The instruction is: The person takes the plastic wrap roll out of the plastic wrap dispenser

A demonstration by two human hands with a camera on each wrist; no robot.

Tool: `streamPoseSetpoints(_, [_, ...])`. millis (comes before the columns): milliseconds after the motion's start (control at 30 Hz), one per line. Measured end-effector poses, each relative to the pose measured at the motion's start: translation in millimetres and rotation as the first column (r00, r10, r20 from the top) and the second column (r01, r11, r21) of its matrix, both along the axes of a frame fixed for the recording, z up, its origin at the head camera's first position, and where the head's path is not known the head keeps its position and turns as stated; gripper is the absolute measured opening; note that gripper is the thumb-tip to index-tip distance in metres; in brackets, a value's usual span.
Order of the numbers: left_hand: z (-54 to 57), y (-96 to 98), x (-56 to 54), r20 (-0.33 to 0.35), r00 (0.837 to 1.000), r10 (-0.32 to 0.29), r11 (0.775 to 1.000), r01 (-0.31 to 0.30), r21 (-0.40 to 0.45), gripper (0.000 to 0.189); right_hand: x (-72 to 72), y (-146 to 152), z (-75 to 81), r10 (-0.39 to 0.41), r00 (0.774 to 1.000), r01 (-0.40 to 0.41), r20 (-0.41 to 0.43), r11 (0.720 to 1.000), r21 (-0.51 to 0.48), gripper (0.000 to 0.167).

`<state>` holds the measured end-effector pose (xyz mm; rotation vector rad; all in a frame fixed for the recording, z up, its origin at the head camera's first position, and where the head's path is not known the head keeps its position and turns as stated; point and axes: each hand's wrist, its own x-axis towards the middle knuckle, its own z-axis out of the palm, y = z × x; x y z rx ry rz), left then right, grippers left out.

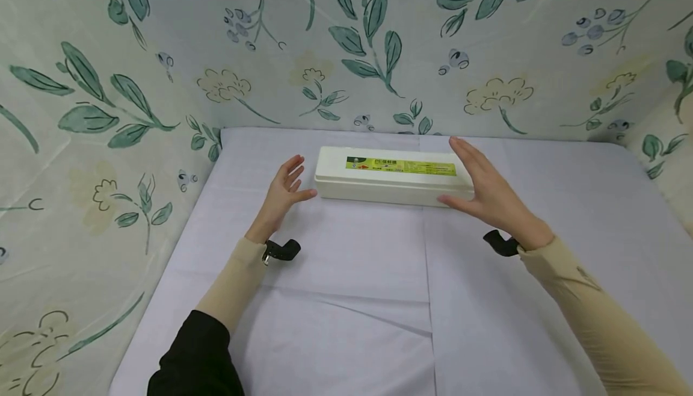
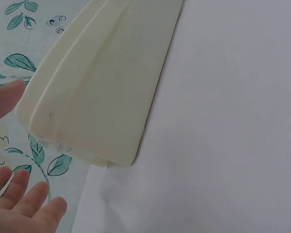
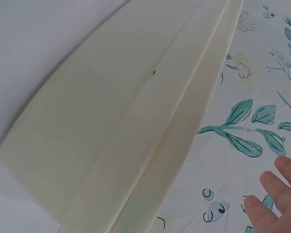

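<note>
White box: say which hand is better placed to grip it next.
Right, probably: in the head view, the right hand overlaps the white box at its right end, while the left hand has its fingers apart from the left end.

One box (image 1: pixel 379 192), one label (image 1: pixel 400 166), two hands (image 1: pixel 281 196) (image 1: pixel 491 196), two black wrist-worn pieces (image 1: pixel 284 250) (image 1: pixel 500 243) (probably cameras, partly hidden).

At half past seven, a beige left sleeve (image 1: pixel 234 286) is worn, overlaid toward the elbow by black fabric (image 1: pixel 195 357); it is met by a stubby black fitting (image 1: pixel 284 250). At four o'clock, a creased beige right sleeve (image 1: pixel 605 318) is marked by a small dark patch (image 1: pixel 587 277) and adjoined by a matching black piece (image 1: pixel 500 244).
</note>
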<state>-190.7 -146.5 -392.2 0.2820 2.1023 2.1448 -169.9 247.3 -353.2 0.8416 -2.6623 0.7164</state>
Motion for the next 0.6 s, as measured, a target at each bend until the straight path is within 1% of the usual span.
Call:
streamPoseSetpoints(167, [-4.9,0.9,-10.4,0.031,0.999,-0.037,0.997,0.039,-0.072,0.095,-5.7,-9,-0.1,0.046,0.999,-0.046,0.006,0.999,0.008,0.106])
streamPoseSetpoints(333, [-9.7,1.8,-22.0,0.076,0.994,-0.083,0.986,0.093,-0.140,0.102,-11.0,-17,-0.4,0.093,0.996,-0.093,0.008,0.996,0.008,0.107])
streamPoseSetpoints(467, [-14.6,2.9,-30.3,0.105,0.986,-0.132,0.979,0.146,-0.145,0.105,-13.1,-24,0.1,0.105,0.994,-0.105,0.027,0.994,0.011,0.107])
streamPoseSetpoints(600, [-18.9,4.2,-36.4,0.100,0.982,-0.161,0.974,0.175,-0.147,0.106,-14.3,-29,1.9,0.116,0.993,-0.117,0.030,0.993,0.015,0.106])
